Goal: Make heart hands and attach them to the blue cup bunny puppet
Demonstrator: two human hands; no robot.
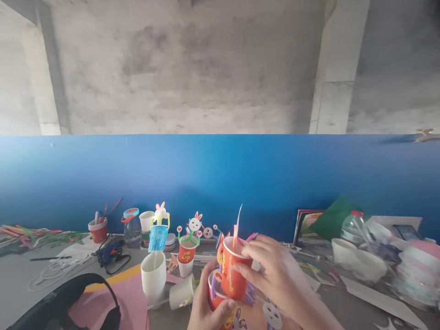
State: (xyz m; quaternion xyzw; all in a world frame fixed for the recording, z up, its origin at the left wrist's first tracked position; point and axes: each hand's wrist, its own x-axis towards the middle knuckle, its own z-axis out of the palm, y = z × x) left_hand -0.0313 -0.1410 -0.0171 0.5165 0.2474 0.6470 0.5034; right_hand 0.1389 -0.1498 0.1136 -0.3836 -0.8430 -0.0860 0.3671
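My left hand [206,309] is closed around a lower red paper cup [216,298] near the bottom edge. My right hand [275,275] grips an upper red paper cup [233,270], tilted and resting in the lower one. Thin paper strips [237,224] and a pink piece stick up out of the upper cup. Below my right hand lies a round white bunny face cutout [272,315]. Behind the cups stand finished crafts: a red cup with a bunny face on green stems [188,247] and a blue-wrapped cup with a bunny [158,236].
A white cup [153,275] stands upright and another [181,293] lies on its side on pink paper [113,302]. A glue gun [108,252], a jar [131,227], a red cup of pens [98,230], a bottle [352,227], white bowls [343,252] and a blue partition [220,178] surround the desk.
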